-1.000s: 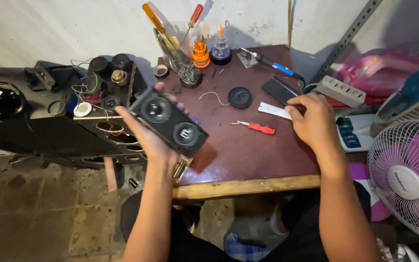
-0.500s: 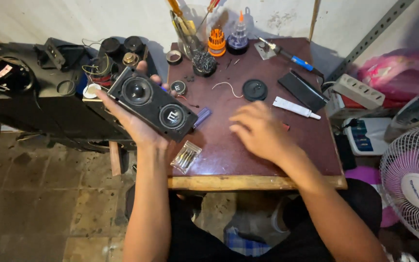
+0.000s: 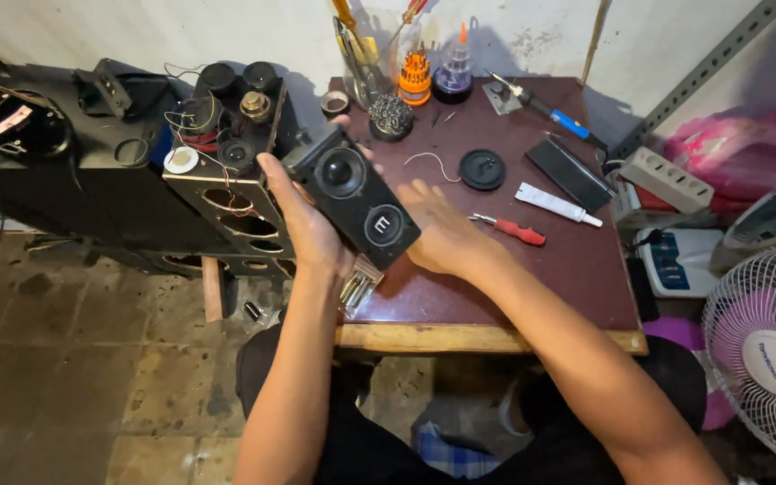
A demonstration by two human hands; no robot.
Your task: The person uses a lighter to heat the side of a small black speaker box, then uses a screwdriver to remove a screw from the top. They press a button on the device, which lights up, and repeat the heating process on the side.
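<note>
The left hand (image 3: 303, 220) is raised on a near-upright forearm, palm turned toward the right, fingers and thumb curled round a speaker (image 3: 357, 193) held tilted just above the palm. The right hand (image 3: 446, 235) lies flat, palm down, fingers straight and together, their tips just beside the speaker's lower end. The right forearm runs in slantwise from the lower right.

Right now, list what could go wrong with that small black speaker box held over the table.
The small black rectangular speaker box sits in the left hand alone, tilted; the right hand is open beside it, so it might slip. Clear packets overhang the brown table's edge and could fall. The red-handled screwdriver lies near the right wrist, easily knocked.
</note>
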